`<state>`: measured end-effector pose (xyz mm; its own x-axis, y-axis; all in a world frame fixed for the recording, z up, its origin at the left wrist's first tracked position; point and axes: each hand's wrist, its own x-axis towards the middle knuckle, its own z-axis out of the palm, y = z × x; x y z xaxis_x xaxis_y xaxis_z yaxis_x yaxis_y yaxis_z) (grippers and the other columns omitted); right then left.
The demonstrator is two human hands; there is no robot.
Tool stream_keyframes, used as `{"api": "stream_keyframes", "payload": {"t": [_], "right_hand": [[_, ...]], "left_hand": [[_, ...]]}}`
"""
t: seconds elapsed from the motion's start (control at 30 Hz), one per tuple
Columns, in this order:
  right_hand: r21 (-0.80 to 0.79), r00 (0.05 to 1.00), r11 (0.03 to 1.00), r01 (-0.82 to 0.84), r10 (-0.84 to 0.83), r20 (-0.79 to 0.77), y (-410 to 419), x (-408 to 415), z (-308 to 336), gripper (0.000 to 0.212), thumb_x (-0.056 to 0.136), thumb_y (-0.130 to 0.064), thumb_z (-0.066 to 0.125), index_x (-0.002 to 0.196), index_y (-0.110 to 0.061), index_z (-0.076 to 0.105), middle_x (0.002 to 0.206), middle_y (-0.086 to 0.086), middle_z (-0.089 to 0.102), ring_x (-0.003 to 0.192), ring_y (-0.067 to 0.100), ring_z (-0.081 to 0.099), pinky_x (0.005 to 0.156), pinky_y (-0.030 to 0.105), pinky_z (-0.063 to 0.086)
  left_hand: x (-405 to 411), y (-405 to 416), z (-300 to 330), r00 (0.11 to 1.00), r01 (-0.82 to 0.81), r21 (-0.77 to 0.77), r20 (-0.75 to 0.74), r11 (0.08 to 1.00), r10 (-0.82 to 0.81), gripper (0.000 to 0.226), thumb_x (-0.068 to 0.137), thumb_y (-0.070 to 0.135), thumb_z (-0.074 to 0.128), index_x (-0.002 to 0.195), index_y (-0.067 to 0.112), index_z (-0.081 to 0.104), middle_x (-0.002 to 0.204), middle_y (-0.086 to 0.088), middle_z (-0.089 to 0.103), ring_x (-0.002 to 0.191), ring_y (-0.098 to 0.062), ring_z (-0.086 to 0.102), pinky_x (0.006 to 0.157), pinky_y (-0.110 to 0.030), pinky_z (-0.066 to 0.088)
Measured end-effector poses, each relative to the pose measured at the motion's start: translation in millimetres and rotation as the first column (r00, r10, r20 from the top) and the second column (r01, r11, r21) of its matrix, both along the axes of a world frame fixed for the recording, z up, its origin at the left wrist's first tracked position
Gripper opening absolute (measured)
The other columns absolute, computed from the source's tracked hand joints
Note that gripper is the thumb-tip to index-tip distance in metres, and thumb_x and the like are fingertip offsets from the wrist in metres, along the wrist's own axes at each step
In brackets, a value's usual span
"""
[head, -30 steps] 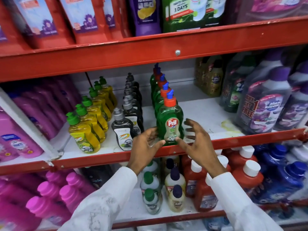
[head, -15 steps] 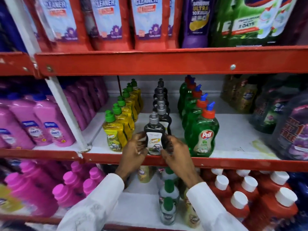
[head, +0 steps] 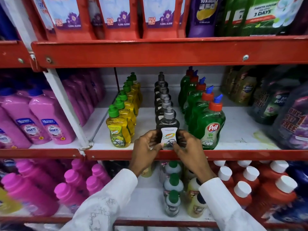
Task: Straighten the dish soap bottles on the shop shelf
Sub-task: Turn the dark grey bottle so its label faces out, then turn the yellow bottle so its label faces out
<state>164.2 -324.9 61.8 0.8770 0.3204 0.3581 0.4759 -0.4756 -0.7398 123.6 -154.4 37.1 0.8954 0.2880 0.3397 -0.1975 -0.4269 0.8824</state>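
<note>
Three rows of dish soap bottles run front to back on the middle shelf: yellow ones with green caps on the left, black ones with grey caps in the middle, green ones with orange caps on the right. The front black bottle stands upright at the shelf's front edge. My left hand grips its left side and my right hand grips its right side, fingers wrapped around its lower half. Both sleeves are white.
Pink bottles fill the bay to the left, behind a slanted white upright. Large dark and purple bottles stand at the right. A red shelf rail hangs overhead with pouches above. Below are white-capped red bottles and green-capped bottles.
One second ago both hands framed the front green bottle. They moved left onto the front black bottle and still hold it, and the view has shifted left.
</note>
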Motion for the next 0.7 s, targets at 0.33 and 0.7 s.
{"api": "stream_keyframes", "payload": {"t": [0.33, 0.7], "right_hand": [[0.308, 0.959, 0.943, 0.126, -0.195, 0.206, 54.0, -65.7, -5.0, 0.022, 0.083, -0.007, 0.07, 0.103, -0.016, 0.073, 0.098, -0.001, 0.075, 0.083, 0.011, 0.069, 0.083, 0.017, 0.053], [0.007, 0.993, 0.994, -0.112, 0.112, -0.043, 143.1, -37.4, 1.4, 0.039, 0.087, -0.019, 0.069, 0.125, -0.016, 0.063, 0.119, 0.001, 0.074, 0.104, 0.017, 0.072, 0.095, 0.037, 0.056]], "left_hand": [[-68.8, 46.1, 25.0, 0.836, -0.37, -0.05, 0.418, 0.928, 0.356, 0.025, 0.077, -0.001, 0.058, 0.09, 0.017, 0.068, 0.098, -0.004, 0.067, 0.095, -0.023, 0.067, 0.083, -0.043, 0.058], [-57.2, 139.4, 15.8, 0.963, -0.226, 0.091, -0.13, 0.97, 0.237, 0.062, 0.069, 0.036, 0.073, 0.127, 0.019, 0.059, 0.116, -0.01, 0.072, 0.103, -0.022, 0.069, 0.095, -0.045, 0.057]]}}
